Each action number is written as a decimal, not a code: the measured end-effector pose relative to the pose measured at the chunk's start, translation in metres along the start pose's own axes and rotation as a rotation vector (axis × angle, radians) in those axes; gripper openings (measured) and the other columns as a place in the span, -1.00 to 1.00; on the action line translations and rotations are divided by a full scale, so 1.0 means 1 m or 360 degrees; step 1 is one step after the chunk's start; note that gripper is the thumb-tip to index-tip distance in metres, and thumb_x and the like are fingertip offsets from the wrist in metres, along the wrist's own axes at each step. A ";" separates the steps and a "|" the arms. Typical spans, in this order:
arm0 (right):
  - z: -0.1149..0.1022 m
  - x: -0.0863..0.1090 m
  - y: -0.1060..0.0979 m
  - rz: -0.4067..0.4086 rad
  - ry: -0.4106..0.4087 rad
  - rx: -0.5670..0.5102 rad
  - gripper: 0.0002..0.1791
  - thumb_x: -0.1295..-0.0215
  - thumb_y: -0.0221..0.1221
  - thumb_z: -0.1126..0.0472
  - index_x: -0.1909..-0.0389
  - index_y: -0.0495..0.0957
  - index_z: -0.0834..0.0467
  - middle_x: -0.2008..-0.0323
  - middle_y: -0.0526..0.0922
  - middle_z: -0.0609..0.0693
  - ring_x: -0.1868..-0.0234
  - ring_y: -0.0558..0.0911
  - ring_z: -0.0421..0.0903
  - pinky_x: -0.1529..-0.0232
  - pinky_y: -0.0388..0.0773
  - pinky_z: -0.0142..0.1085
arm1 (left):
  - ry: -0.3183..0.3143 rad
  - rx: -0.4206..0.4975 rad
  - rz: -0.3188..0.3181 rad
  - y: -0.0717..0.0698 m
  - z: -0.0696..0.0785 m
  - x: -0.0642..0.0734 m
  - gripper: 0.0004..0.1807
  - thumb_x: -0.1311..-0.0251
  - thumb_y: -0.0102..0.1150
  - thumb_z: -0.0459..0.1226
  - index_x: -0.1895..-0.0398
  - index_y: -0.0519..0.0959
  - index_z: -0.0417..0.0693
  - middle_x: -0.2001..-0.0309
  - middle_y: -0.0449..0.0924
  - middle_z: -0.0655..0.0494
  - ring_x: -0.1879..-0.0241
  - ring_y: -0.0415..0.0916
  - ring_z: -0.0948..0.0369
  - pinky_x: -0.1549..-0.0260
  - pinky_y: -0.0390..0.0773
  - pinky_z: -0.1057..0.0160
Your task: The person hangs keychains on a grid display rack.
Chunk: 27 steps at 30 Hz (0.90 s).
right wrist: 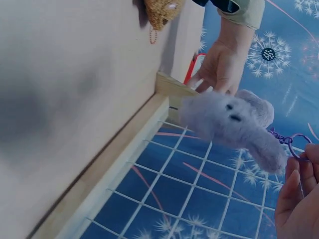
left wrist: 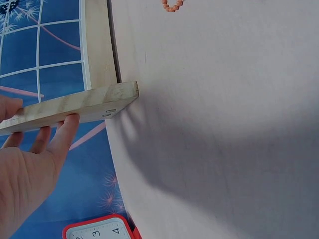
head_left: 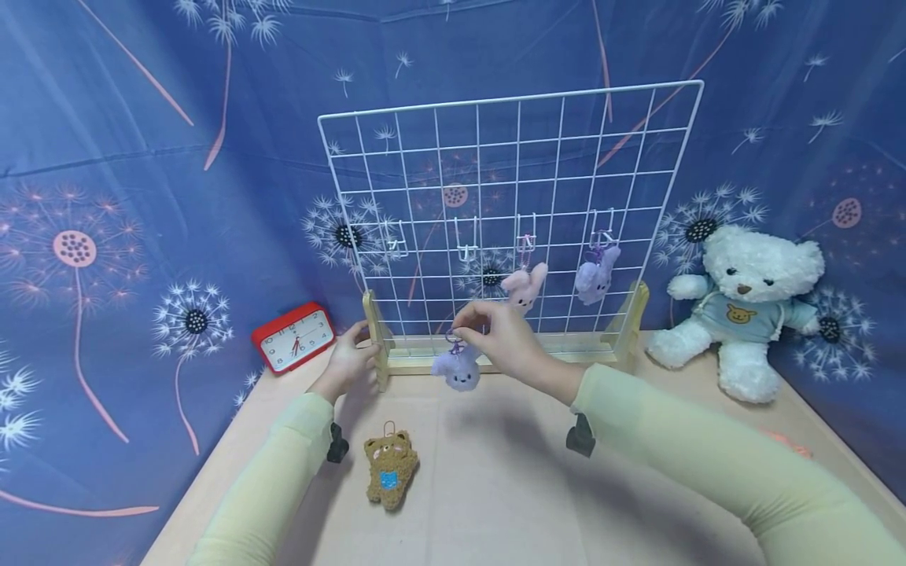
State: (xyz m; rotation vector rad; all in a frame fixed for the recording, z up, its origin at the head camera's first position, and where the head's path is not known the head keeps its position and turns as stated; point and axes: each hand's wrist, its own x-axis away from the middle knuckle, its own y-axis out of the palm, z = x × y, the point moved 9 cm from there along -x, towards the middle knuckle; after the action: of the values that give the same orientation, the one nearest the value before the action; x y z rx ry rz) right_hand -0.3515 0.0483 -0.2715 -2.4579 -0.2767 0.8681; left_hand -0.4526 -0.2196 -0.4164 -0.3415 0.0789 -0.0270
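My right hand pinches the purple metal ring of a lilac plush keychain. The plush dangles in front of the lower part of a white wire grid rack. In the right wrist view its fuzzy body and dark eyes show, with the chain leading to my fingertips. At the rack's left end, my left hand holds the upright side piece of the wooden stand, thumb on one face and fingers on the other. Hooks jut from the grid above the plush.
A pink bunny keychain and another lilac one hang from hooks on the right. A brown bear keychain lies on the table in front. A red clock stands left, a white teddy bear right.
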 end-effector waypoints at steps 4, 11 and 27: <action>-0.006 -0.006 -0.007 0.0036 -0.0026 0.0013 -0.94 -0.30 0.36 0.35 0.27 0.70 0.15 0.36 0.70 -0.09 0.30 0.63 -0.14 0.28 0.60 -0.33 | -0.0007 0.0009 0.0001 0.000 0.000 0.000 -0.29 -0.37 0.09 -0.48 -0.56 0.14 -0.23 -0.39 0.29 -0.40 -0.32 0.35 -0.24 -0.33 0.36 -0.12; -0.008 -0.015 -0.017 0.0087 -0.0011 -0.0019 -0.94 -0.30 0.36 0.36 0.24 0.70 0.17 0.34 0.73 -0.06 0.30 0.63 -0.12 0.37 0.56 -0.36 | -0.0005 0.0007 0.0001 0.000 0.000 0.000 -0.29 -0.37 0.09 -0.48 -0.56 0.13 -0.24 -0.39 0.28 -0.42 -0.30 0.36 -0.25 -0.33 0.37 -0.12; -0.008 -0.030 -0.039 0.0249 0.0056 -0.0159 -0.93 -0.29 0.36 0.38 0.23 0.70 0.23 0.20 0.75 0.05 0.24 0.70 0.00 0.30 0.64 -0.42 | -0.0003 0.0009 0.0013 0.000 0.000 0.002 -0.30 -0.38 0.08 -0.48 -0.56 0.15 -0.23 -0.39 0.29 -0.41 -0.29 0.37 -0.26 -0.31 0.39 -0.14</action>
State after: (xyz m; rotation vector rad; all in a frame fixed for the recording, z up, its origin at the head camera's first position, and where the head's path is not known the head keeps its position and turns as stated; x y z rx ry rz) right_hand -0.3702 0.0680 -0.2294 -2.6127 -0.1192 0.8939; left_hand -0.4507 -0.2195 -0.4162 -0.3357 0.0783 -0.0186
